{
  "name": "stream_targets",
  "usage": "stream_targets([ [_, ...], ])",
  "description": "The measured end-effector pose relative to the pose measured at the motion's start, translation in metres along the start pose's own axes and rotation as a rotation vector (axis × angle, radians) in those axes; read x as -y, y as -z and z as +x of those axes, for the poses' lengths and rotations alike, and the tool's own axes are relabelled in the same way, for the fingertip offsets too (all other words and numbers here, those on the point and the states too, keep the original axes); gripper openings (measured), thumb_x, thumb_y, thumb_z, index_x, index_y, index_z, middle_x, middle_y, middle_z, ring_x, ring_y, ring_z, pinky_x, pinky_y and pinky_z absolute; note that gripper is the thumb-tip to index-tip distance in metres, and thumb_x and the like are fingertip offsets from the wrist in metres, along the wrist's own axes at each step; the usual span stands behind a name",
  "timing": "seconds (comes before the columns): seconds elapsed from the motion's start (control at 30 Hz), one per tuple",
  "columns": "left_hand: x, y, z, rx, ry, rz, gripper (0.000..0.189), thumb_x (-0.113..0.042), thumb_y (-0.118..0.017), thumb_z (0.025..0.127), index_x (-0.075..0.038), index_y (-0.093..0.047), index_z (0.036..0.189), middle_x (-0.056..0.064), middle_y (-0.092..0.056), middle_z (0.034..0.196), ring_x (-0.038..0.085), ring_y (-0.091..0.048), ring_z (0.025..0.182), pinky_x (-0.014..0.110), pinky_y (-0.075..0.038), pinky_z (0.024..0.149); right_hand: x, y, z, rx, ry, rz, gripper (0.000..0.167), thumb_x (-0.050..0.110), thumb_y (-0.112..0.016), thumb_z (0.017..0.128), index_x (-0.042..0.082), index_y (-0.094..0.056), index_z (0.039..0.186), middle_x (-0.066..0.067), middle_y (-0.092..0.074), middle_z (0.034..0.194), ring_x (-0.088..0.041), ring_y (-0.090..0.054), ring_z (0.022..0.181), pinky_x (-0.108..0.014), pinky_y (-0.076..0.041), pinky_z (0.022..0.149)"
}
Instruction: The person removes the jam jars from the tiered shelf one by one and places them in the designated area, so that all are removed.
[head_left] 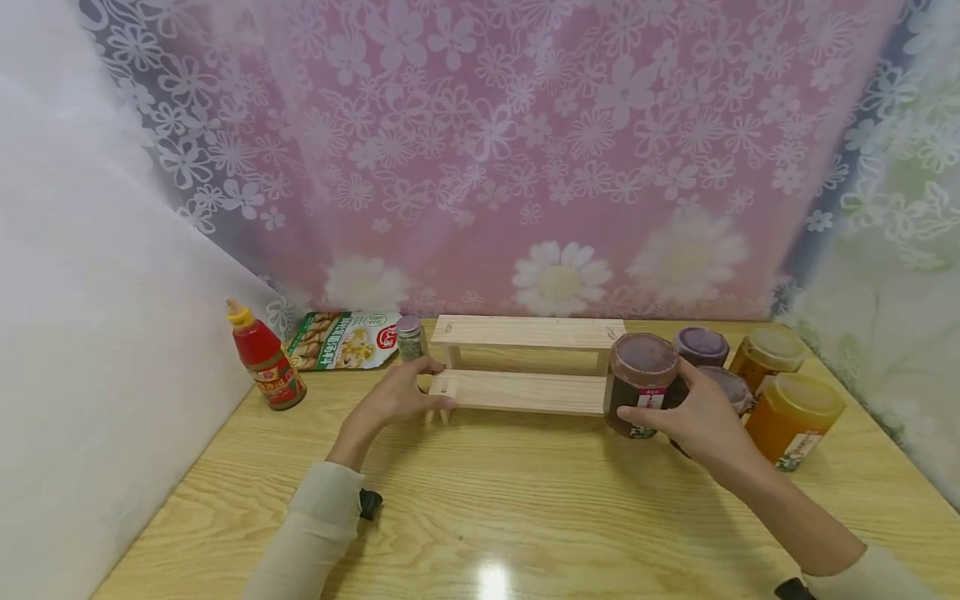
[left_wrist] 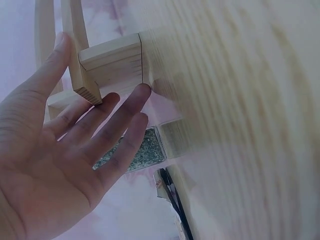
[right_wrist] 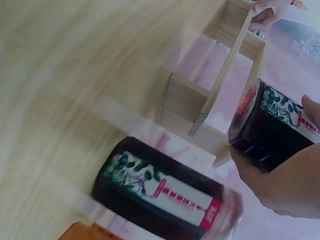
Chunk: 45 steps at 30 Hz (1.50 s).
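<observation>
A two-tier wooden rack (head_left: pixel 528 390) stands at the back middle of the table. My left hand (head_left: pixel 401 393) holds the left end of its lower board, thumb on one face and fingers spread around the board's end, as the left wrist view shows. With thumb and fingers around its side, my right hand (head_left: pixel 708 421) grips a dark jar (right_wrist: pixel 272 125) with a white and red label and translucent lid. The jar is held off the table, tilted, by the rack's right end. A second dark jar (right_wrist: pixel 160 192) of the same kind stands below it in the right wrist view.
Right of the rack are a purple-lidded jar (head_left: pixel 701 346) and two amber jars (head_left: pixel 798 421). Close behind my left hand stands a small spice bottle (head_left: pixel 410 337). A seasoning packet (head_left: pixel 347 340) and a red sauce bottle (head_left: pixel 264 357) are farther left. Floral curtain hangs behind.
</observation>
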<state>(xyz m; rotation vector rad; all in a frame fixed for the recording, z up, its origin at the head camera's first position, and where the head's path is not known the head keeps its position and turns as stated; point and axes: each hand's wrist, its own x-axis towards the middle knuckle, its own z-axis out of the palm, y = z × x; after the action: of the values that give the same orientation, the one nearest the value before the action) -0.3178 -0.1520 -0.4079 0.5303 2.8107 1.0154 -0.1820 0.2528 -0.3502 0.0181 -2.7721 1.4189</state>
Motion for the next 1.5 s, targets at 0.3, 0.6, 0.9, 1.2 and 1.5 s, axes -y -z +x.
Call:
stream_targets([
  [0.3,0.0,-0.001,-0.001,0.005,0.007,-0.014,0.066,-0.045,-0.085,0.086,-0.019,-0.061,0.141,0.008,-0.061,0.144,0.023,-0.065,0.101,0.05,-0.052,0.097,-0.023,0.016,-0.019,0.021,-0.035,-0.104,0.105,0.048,-0.082,0.088,0.0,-0.025,0.162,-0.035,-0.037,0.156,-0.06,-0.04,0.136,-0.07,-0.045,0.096],
  [0.6,-0.001,-0.001,-0.001,0.017,0.024,-0.025,0.065,-0.044,-0.085,0.087,-0.019,-0.06,0.141,0.009,-0.06,0.146,0.022,-0.066,0.098,0.049,-0.053,0.094,-0.048,0.034,-0.037,0.061,-0.098,-0.186,0.105,0.049,-0.08,0.089,-0.005,-0.025,0.16,-0.04,-0.039,0.152,-0.062,-0.045,0.131,-0.063,-0.053,0.088],
  [0.9,-0.002,-0.002,-0.001,0.029,0.032,-0.02,0.064,-0.043,-0.084,0.087,-0.019,-0.059,0.141,0.009,-0.059,0.146,0.021,-0.066,0.096,0.047,-0.054,0.091,-0.068,0.053,-0.053,0.08,-0.089,-0.226,0.097,0.042,-0.081,0.09,-0.01,-0.031,0.155,-0.036,-0.055,0.141,-0.054,-0.058,0.121,-0.048,-0.056,0.079],
  [1.2,0.001,-0.002,-0.001,0.026,0.03,-0.02,0.065,-0.044,-0.084,0.088,-0.019,-0.059,0.142,0.009,-0.059,0.147,0.024,-0.066,0.101,0.049,-0.053,0.094,-0.081,0.063,-0.059,0.096,-0.155,-0.2,0.096,0.04,-0.078,0.094,-0.014,-0.027,0.153,-0.034,-0.057,0.136,-0.039,-0.065,0.111,-0.037,-0.055,0.075],
  [1.5,0.001,-0.001,0.0,0.028,0.03,-0.029,0.066,-0.046,-0.083,0.088,-0.02,-0.058,0.143,0.008,-0.057,0.148,0.024,-0.065,0.103,0.049,-0.053,0.093,-0.1,0.074,-0.056,0.073,-0.171,-0.221,0.102,0.04,-0.079,0.093,-0.02,-0.02,0.152,-0.042,-0.053,0.136,-0.048,-0.064,0.111,-0.041,-0.056,0.075],
])
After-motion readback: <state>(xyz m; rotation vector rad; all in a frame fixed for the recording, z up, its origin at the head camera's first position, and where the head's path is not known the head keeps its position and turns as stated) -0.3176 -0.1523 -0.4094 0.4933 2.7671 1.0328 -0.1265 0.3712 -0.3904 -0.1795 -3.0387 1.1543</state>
